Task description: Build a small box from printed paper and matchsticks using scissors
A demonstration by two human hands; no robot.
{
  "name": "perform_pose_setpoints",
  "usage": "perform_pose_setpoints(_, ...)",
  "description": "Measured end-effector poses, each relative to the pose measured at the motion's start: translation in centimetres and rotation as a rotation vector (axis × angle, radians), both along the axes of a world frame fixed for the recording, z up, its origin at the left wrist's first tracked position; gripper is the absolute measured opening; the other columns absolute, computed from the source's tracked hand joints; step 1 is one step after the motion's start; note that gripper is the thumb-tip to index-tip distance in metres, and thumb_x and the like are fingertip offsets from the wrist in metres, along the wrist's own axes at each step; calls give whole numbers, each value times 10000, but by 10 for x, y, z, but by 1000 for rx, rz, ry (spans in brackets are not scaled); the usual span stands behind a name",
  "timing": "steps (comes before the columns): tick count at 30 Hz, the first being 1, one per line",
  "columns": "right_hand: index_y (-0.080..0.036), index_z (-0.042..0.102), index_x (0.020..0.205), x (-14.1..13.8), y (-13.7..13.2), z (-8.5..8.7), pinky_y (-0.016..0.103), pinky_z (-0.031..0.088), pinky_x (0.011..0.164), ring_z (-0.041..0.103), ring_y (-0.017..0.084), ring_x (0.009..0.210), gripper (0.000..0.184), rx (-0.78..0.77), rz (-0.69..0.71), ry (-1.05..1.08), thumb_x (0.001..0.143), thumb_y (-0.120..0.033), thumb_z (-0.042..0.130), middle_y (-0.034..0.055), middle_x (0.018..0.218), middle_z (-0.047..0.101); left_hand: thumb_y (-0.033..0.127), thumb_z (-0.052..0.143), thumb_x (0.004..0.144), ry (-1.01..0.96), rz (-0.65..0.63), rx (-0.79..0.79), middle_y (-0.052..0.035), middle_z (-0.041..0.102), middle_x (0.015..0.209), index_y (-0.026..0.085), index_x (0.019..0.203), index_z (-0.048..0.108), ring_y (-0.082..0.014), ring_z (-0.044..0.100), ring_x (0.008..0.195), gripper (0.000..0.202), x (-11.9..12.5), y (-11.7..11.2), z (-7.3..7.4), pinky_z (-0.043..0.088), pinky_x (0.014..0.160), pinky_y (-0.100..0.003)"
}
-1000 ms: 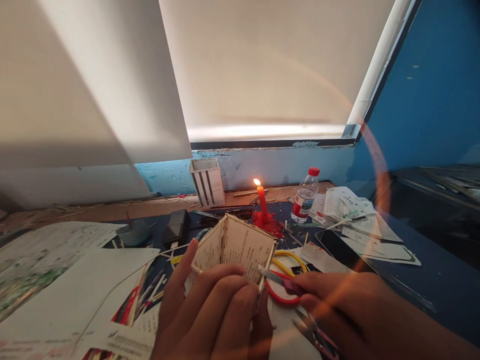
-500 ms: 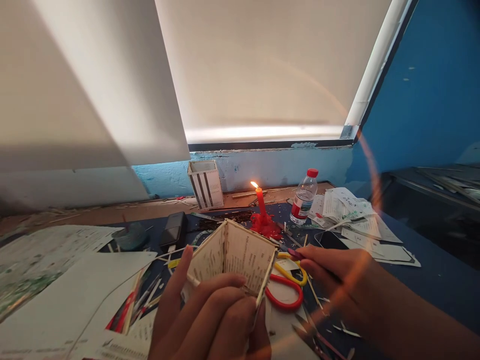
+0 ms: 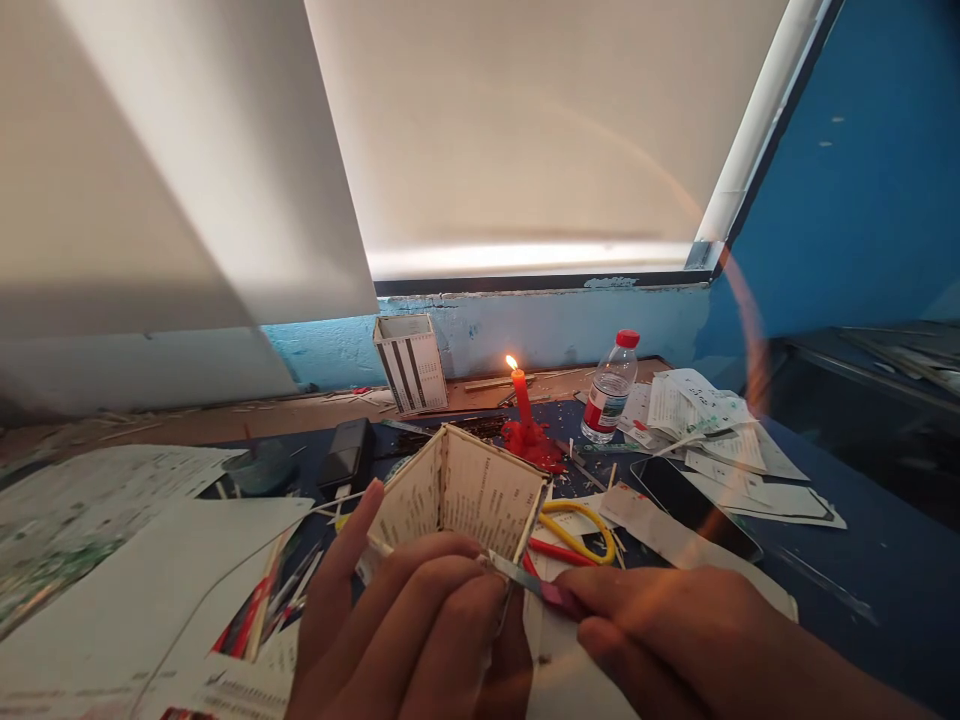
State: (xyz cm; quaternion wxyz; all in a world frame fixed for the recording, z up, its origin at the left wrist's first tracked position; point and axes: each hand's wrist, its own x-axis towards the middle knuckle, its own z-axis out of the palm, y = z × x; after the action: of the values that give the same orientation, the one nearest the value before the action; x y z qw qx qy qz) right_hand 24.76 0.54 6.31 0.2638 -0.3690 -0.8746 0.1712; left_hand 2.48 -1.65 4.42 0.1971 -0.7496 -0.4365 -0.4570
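Observation:
My left hand [image 3: 409,625] is closed round the near side of a small open paper box [image 3: 465,492] made of printed sheets, holding it up over the table. My right hand [image 3: 667,635] pinches a small metal blade with a dark pink handle [image 3: 534,585]; its tip touches the box's near right edge beside my left fingers. Red and yellow scissors [image 3: 577,535] lie on the table just behind the blade.
A lit red candle [image 3: 523,400] stands in spilled wax behind the box. A water bottle [image 3: 610,388], a second striped paper box [image 3: 412,365], a black phone [image 3: 694,508], a dark device [image 3: 346,455] and scattered papers [image 3: 112,560] crowd the blue table.
My right hand came back from near the scissors toward me and now holds the blade against the box's near edge. The left hand still holds the box.

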Motion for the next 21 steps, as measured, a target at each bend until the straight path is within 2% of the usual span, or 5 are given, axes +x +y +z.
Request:
perform_pose_setpoints(3,-256,731,901,-2,-1,-2,183,572,602,694,138,581,329,38,1,-26,1078,-364,475,-4,707,735,79,736,775,32,-44,58,56,744,788,224,875,648,-126,756,797,197,-2,3,-1,338,1269,-450)
perform_pose_setpoints(8,-224,716,912,-1,9,10,181,560,612,705,137,640,314,-35,67,-82,1085,-320,471,15,776,752,61,690,814,-36,-18,40,63,725,759,225,830,650,-104,735,770,169,5,2,-2,370,1254,-430)
perform_pose_setpoints(14,-234,718,924,9,22,15,216,563,622,699,159,649,326,-66,-70,6,1086,-330,452,15,764,747,57,681,836,-88,-19,28,58,709,739,217,794,639,-117,732,771,171,12,4,-1,358,1259,-497)
perform_pose_setpoints(19,-227,714,978,7,15,10,217,574,629,715,169,652,275,-102,87,4,1065,-332,476,36,790,758,43,710,816,-55,-40,51,41,713,758,206,814,650,-131,736,803,174,6,4,-1,375,1249,-501)
perform_pose_setpoints(21,-226,714,964,2,11,9,218,581,649,724,170,666,276,-104,91,-44,1067,-321,477,40,795,757,52,714,812,-28,-49,45,47,727,778,212,835,664,-128,741,818,169,4,3,-2,359,1260,-475)
